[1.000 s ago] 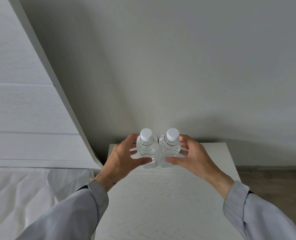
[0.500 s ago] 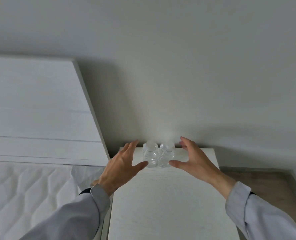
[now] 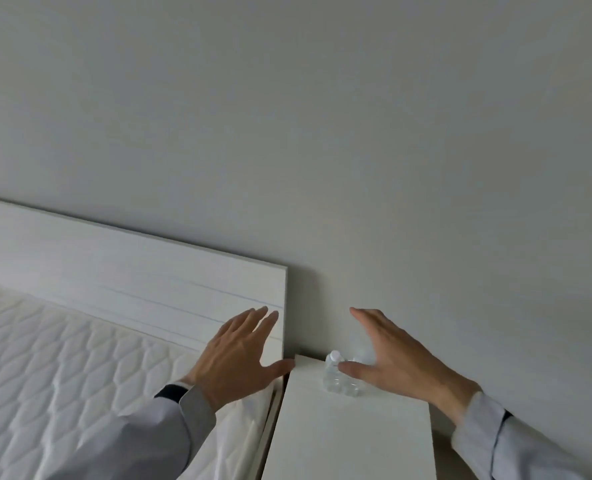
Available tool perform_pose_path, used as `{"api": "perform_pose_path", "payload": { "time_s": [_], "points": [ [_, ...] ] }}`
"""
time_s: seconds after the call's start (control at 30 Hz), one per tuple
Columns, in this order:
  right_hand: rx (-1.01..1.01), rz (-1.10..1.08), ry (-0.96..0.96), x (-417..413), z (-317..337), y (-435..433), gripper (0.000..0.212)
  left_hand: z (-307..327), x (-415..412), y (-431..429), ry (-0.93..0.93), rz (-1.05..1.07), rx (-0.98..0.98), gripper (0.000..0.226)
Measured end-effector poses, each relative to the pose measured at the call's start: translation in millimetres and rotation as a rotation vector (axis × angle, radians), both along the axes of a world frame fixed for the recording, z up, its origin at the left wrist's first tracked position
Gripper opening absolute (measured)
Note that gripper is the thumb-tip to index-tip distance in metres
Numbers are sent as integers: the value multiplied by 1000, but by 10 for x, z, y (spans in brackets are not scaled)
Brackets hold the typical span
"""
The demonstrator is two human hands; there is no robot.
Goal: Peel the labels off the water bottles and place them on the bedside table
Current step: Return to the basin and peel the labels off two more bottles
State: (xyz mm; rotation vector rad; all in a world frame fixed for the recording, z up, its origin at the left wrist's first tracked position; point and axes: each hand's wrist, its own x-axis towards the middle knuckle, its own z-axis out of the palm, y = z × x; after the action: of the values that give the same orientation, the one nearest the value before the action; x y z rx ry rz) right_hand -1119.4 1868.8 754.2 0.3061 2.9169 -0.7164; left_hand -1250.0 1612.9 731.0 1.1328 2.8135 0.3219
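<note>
Two clear, label-free water bottles with white caps stand side by side at the back of the white bedside table (image 3: 350, 441), against the wall. The left bottle (image 3: 332, 374) shows in full; the right bottle (image 3: 355, 389) is mostly hidden behind my right hand (image 3: 395, 365). That hand hovers in front of the bottles with fingers spread and holds nothing. My left hand (image 3: 239, 358) is open over the gap between bed and table, its thumb tip near the table's back left corner. No peeled labels are visible.
A white headboard (image 3: 132, 282) runs along the wall to the left of the table. A quilted white mattress (image 3: 62, 375) fills the lower left. A plain pale wall rises behind everything. A strip of floor shows right of the table.
Both hands have let go of the bottles and drawn back and apart, fingers spread. The view has swung up and left, so table and bottles now sit low and right of centre.
</note>
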Motion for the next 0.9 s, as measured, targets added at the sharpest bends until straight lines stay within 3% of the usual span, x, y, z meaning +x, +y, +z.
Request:
{"api": "perform_pose_path", "payload": {
  "time_s": [0.27, 0.47, 0.7, 0.9],
  "points": [
    [37, 391, 61, 786, 802, -813, 104, 1043, 1806, -1210, 86, 401, 17, 100],
    [59, 681, 148, 1453, 1376, -1965, 114, 1589, 3482, -2364, 130, 696, -16, 103],
    [76, 1041, 287, 2764, 1822, -3801, 106, 1798, 5628, -3777, 197, 1012, -9, 107],
    [43, 1302, 294, 4403, 1765, -5553, 107, 1699, 7804, -5015, 193, 1282, -10, 106]
  ]
}}
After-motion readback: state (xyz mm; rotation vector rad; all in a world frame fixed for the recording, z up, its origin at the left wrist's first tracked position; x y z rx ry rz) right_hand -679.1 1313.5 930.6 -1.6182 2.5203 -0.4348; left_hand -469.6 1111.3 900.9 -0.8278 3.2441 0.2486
